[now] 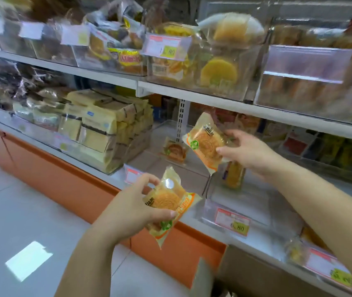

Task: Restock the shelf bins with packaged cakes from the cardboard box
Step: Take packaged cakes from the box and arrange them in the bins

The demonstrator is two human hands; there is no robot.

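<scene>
My left hand (132,206) grips a packaged round cake (168,202) in a clear yellow wrapper, held in front of the lower shelf's edge. My right hand (248,153) holds a second, matching packaged cake (206,144) higher up, over a clear shelf bin (233,204). One cake pack (233,174) stands upright in that bin. In the nearly bare bin (160,161) to its left, another pack (174,151) leans at the back. A flap of the cardboard box (207,277) shows at the bottom edge.
The upper shelf (192,91) carries clear bins of round cakes and pastries with price tags. Stacked pale yellow packs (106,125) fill the lower bin on the left. An orange base panel (63,179) runs under the shelf, above a white tiled floor (21,232).
</scene>
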